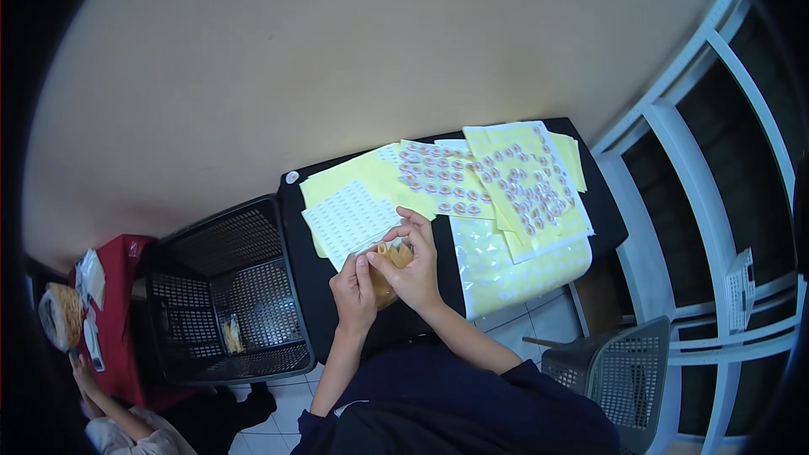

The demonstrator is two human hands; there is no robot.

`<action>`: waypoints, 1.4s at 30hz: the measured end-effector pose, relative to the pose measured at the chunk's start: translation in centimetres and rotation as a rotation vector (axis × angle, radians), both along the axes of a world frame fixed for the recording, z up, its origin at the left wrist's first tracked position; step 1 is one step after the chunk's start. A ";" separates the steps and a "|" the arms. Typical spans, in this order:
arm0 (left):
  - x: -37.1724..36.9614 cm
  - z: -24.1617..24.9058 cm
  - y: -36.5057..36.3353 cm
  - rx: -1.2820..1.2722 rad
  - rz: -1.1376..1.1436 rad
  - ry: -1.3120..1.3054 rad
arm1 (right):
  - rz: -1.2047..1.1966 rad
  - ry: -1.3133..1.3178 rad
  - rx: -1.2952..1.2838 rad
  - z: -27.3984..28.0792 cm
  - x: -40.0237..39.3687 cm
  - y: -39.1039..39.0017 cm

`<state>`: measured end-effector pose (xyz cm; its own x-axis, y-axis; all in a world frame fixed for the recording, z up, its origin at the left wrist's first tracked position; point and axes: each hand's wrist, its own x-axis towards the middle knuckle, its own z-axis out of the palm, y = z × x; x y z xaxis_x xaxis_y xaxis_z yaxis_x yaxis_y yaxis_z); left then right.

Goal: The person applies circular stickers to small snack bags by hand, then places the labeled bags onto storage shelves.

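Close to my body, over the front edge of the black-covered table (pixel 313 303), I hold a clear packet of tan, tube-like pieces (pixel 394 254). My left hand (pixel 355 288) is closed on its left side, thumb upward. On its other side, my right hand (pixel 411 268) grips it with curved fingers, the thumb near the left one. The packet's lower part is mostly hidden behind my hands. Just beyond them lies a white sheet of small printed labels (pixel 345 217). Farther right, round stickers cover a yellow sheet (pixel 527 181).
A black plastic basket (pixel 291 329) stands left of the table, with a small packet (pixel 232 335) inside. Farther left, another person's hand (pixel 82 373) is by a red-covered table (pixel 118 329). A grey chair (pixel 628 371) and white shelving (pixel 687 160) are at right.
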<state>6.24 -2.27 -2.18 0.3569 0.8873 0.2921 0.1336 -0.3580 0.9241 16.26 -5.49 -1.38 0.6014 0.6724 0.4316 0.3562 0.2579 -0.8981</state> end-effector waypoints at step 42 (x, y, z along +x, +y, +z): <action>27.5 -9.1 -4.0 -1.816 -0.624 -0.716 | -0.388 -0.555 -0.702 -7.7 25.6 -15.1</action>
